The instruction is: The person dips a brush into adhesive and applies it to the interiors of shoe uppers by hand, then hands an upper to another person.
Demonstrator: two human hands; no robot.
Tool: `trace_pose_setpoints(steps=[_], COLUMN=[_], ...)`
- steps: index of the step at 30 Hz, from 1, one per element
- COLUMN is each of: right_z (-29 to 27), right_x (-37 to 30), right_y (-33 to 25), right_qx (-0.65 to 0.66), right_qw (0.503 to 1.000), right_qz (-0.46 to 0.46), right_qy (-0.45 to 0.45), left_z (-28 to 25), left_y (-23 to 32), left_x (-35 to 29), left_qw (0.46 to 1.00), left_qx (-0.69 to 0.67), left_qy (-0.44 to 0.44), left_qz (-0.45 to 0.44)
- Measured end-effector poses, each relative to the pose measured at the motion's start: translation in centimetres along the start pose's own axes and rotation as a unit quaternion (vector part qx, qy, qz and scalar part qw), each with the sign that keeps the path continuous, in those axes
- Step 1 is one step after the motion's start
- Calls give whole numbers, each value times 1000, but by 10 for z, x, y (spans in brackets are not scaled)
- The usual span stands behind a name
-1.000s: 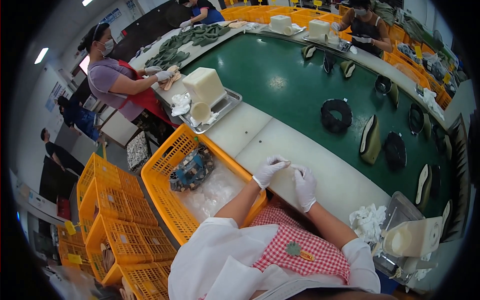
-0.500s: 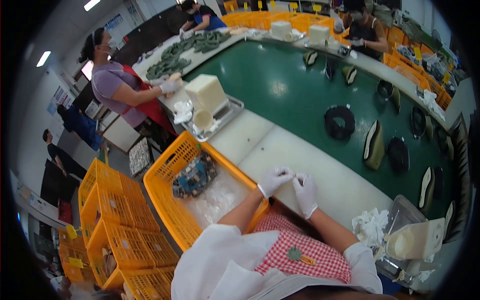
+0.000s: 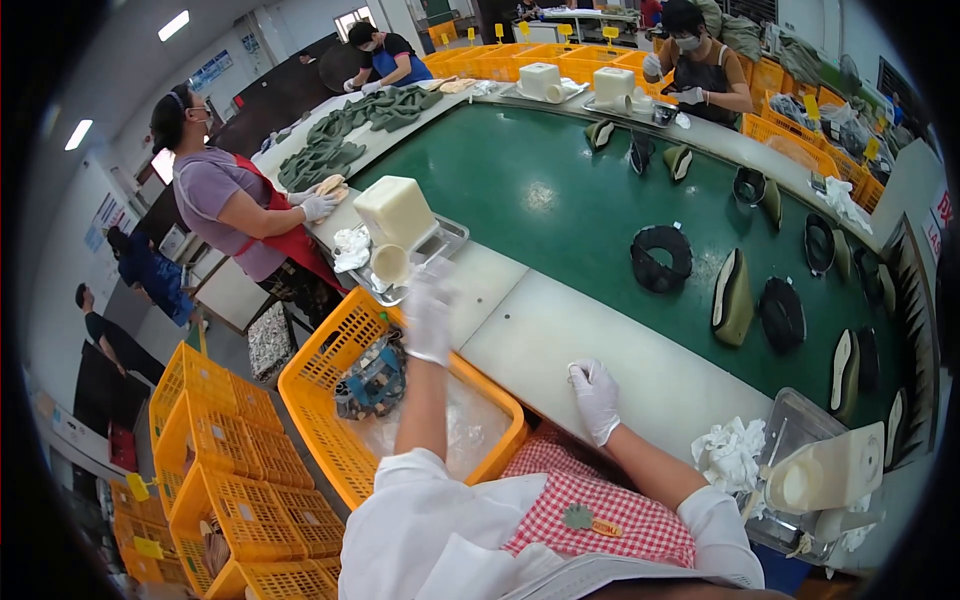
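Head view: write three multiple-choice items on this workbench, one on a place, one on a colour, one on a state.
1. Where does the right hand rest?
A. on the pale bench top
B. inside the orange crate
C. on the green belt

2. What colour is the crate under the left hand?
A. blue
B. orange
C. grey

3. How is the left hand?
A. flat on the bench
B. raised and blurred, with nothing visible in it
C. gripping a shoe sole

Answers: 1 A, the gloved hand lies on the pale bench top near its front edge. 2 B, its lattice walls are orange. 3 B, it is lifted above the crate, smeared by motion.
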State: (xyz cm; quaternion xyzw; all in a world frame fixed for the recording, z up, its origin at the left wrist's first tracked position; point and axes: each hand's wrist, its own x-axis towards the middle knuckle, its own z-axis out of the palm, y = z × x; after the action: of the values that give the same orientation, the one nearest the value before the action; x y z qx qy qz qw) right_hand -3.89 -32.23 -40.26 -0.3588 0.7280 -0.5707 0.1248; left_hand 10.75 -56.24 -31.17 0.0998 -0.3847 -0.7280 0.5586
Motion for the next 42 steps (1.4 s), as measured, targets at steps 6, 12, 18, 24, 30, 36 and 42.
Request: trace_pose_setpoints(steps=[6,12,18,24,30,36,42], right_z=[4,3,3,-3,7,0,6], right_x=[0,3,4,-1,2,3,4], right_y=[6,-7,2,-19,0,-18,-2], right_qx=[-48,-57,3,22,30,22,-32], right_qw=[998,997,996,999,997,999,996], right_qz=[-29,-38,-84,-26,-66,3,-64], right_qy=[-4,-30,-22,-31,32,24,55], left_z=[23,27,28,16,23,10,11], left_y=[101,-38,-104,-96,-108,-108,-87], left_x=[36,-58,-128,-123,-125,-123,-107], left_qw=[981,927,866,856,877,843,867], left_qx=[-107,268,370,361,366,420,279], left_qy=[-97,-154,-280,-300,-269,-244,-337], left_qz=[129,-213,-184,-218,-155,-230,-240])
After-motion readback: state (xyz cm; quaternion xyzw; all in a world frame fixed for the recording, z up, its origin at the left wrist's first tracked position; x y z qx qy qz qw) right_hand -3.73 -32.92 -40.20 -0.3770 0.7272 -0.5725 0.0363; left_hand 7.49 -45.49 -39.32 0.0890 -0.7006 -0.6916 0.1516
